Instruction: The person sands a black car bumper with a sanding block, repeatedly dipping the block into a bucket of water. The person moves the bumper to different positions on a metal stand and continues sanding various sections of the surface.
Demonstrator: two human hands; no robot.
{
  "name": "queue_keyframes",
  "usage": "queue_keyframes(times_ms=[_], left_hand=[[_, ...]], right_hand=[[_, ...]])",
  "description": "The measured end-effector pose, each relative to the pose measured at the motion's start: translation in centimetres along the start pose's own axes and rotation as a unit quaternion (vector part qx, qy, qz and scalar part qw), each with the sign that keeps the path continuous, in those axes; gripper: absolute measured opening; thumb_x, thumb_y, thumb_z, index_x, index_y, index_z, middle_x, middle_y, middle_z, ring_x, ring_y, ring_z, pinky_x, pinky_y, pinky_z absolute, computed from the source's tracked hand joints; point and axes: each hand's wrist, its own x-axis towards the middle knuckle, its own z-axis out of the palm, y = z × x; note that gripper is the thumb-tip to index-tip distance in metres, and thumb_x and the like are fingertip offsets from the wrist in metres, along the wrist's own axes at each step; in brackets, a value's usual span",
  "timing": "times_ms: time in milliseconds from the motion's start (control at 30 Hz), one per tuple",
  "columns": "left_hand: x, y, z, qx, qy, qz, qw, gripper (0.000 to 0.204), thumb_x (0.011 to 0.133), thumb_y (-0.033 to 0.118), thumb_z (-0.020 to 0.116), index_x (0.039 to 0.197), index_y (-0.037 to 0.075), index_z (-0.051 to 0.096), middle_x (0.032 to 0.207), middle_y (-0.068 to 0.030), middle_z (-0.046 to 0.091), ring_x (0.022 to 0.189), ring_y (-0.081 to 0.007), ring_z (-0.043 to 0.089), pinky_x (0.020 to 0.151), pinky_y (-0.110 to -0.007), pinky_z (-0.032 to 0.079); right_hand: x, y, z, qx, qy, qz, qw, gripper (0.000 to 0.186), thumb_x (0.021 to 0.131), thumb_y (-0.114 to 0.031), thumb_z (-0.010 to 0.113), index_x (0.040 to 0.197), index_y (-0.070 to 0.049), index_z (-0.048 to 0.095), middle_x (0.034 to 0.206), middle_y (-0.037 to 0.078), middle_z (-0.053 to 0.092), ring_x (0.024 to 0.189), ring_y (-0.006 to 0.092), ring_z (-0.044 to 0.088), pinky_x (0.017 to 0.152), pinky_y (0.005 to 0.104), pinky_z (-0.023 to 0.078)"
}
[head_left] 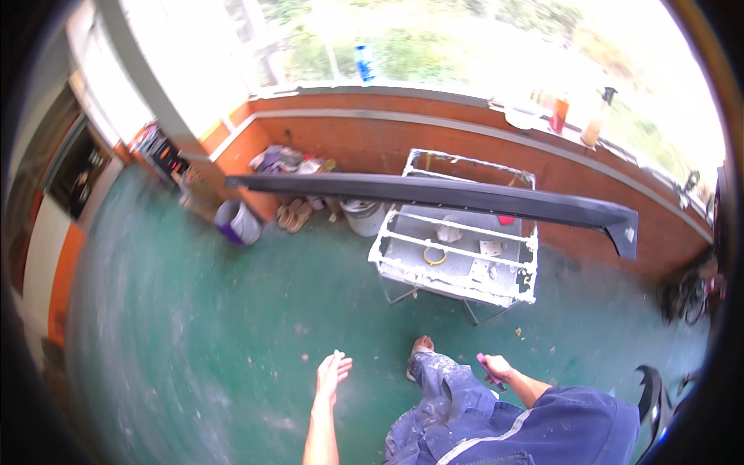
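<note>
My left hand (pixel 332 376) is held out over the green floor, fingers stretched and nothing in it. Beside my dusty blue work trousers, my right hand (pixel 500 366) is closed on a thin purple sanding pad (pixel 483 360); its exact kind is hard to make out, and part of it is hidden by the fingers. Ahead of both hands, a long dark grey vehicle trim panel (pixel 434 191) lies across a white-coated metal rack (pixel 457 288). The panel's right end bends down past the rack. Neither hand touches it.
On the rack's lower shelf are a yellow ring (pixel 435 256) and pale scraps. A bucket (pixel 362 217), shoes (pixel 294 215) and a bin (pixel 238 222) stand along the orange wall. Bottles (pixel 595 120) line the window ledge. A dark curved part (pixel 655 407) is at lower right.
</note>
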Motion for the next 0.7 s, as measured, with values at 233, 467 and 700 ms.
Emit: queue_keyframes(times_ms=[233, 467, 700], left_hand=[[24.7, 10.1, 9.4, 0.161, -0.071, 0.023, 0.984, 0.07, 0.101, 0.055, 0.074, 0.148, 0.008, 0.054, 0.142, -0.0122, 0.064, 0.135, -0.0268, 0.06, 0.108, -0.048, 0.049], [39.4, 8.3, 19.0, -0.22, -0.137, -0.254, 0.932, 0.125, 0.096, 0.064, 0.074, 0.171, 0.0, -0.003, 0.179, -0.0287, 0.011, 0.164, -0.0534, 0.015, 0.126, -0.078, 0.023], [41.1, 7.1, 27.4, -0.375, -0.153, -0.279, 0.87, 0.111, 0.083, 0.103, 0.039, 0.129, 0.004, 0.058, 0.13, -0.0182, 0.064, 0.128, -0.0369, 0.059, 0.12, -0.061, 0.041]], right_hand=[[5.1, 2.4, 0.4, 0.152, 0.116, 0.097, 0.977, 0.046, 0.102, -0.039, 0.054, 0.118, 0.001, 0.07, 0.093, 0.02, 0.071, 0.067, 0.0329, 0.076, 0.051, 0.0484, 0.06], [2.9, 1.1, 7.3, 0.405, 0.217, 0.1, 0.883, 0.046, 0.103, -0.038, 0.056, 0.125, 0.001, 0.067, 0.097, 0.015, 0.066, 0.065, 0.0288, 0.074, 0.047, 0.0416, 0.06], [-2.4, -1.0, 23.7, 0.596, 0.319, 0.086, 0.732, 0.051, 0.105, -0.038, 0.052, 0.135, 0.002, 0.06, 0.105, 0.018, 0.067, 0.067, 0.0285, 0.075, 0.047, 0.0407, 0.06]])
